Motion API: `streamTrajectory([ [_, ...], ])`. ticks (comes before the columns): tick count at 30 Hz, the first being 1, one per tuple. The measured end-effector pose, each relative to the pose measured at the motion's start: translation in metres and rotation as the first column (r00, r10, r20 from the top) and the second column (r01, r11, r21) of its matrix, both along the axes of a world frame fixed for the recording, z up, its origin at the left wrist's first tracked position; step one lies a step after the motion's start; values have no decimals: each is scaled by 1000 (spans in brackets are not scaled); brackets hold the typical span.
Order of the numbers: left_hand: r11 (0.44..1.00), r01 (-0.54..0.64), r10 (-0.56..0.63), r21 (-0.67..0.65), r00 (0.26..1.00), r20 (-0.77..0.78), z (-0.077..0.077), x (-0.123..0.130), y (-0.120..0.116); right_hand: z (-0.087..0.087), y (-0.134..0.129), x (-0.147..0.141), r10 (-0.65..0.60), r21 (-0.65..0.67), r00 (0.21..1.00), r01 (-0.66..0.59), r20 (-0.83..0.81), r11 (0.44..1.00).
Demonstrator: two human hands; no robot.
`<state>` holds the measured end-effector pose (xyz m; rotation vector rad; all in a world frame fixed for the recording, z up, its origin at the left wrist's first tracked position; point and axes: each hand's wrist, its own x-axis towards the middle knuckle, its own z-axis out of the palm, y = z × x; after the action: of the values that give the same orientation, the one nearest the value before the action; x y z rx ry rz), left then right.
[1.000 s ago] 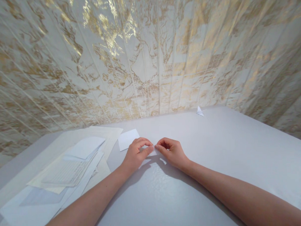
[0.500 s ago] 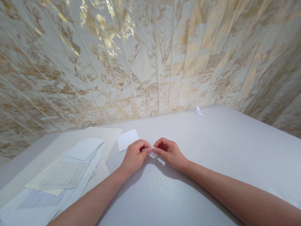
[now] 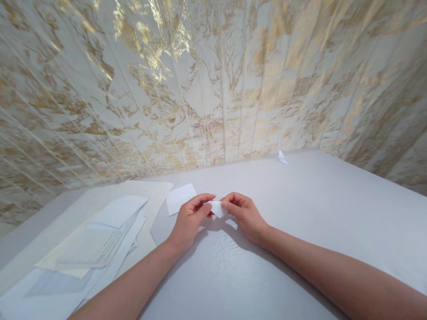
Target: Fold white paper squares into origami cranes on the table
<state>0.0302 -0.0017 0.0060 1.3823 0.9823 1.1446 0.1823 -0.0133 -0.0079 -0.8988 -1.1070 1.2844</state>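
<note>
A small piece of folded white paper (image 3: pixel 218 208) is held between my two hands, a little above the table. My left hand (image 3: pixel 191 219) pinches its left side between thumb and fingers, with the forefinger stretched along the top. On the other side, my right hand (image 3: pixel 246 216) grips the right edge with the thumb in front and curled fingers behind. The exact folds are too small to make out. Just behind my left hand lies a flat white sheet (image 3: pixel 180 197).
Loose papers and envelopes (image 3: pixel 120 212) are heaped on a large cream sheet (image 3: pixel 158 190) at the left. A folded white paper shape (image 3: pixel 282 157) stands at the back of the white table (image 3: pixel 327 212). Behind it rises a gold-patterned wall covering (image 3: pixel 211 85).
My hands have moved slightly apart, and more of the folded paper shows between them. The left forefinger has straightened. Other papers have stayed in place.
</note>
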Motion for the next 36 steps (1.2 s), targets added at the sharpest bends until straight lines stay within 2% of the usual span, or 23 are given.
streamTrajectory([
  [3,999,36,-36,-33,999,-25,5,-3,2,-2,1,3,-34,93,989,20,147,995],
  [7,990,100,-111,-101,987,-118,9,-5,4,-4,3,7,-152,270,922,54,356,961],
  [9,983,129,-149,-131,976,-156,10,-6,5,-4,4,8,-204,330,888,63,413,942],
  [12,973,141,-177,-181,963,-203,9,-7,6,-6,5,9,-228,353,867,64,443,933],
  [17,974,115,-156,-196,966,-207,4,-7,8,-9,8,8,-214,310,898,93,385,946],
  [21,970,136,-167,-201,975,-147,2,-5,7,-8,9,7,-188,170,947,146,260,974],
  [23,978,136,-157,-155,979,-128,4,-4,6,-7,9,7,-164,95,967,147,197,984],
  [26,989,107,-118,-104,987,-106,6,-4,5,-5,8,6,-93,39,984,88,152,995],
  [30,985,66,-73,-157,996,-43,4,-6,8,-1,7,8,40,19,987,-43,155,999],
  [33,967,115,-103,-229,993,62,3,-8,10,-1,9,10,93,-5,976,-94,199,996],
  [36,919,182,-131,-349,977,166,6,-9,11,-3,12,13,126,-38,976,-121,178,992],
])
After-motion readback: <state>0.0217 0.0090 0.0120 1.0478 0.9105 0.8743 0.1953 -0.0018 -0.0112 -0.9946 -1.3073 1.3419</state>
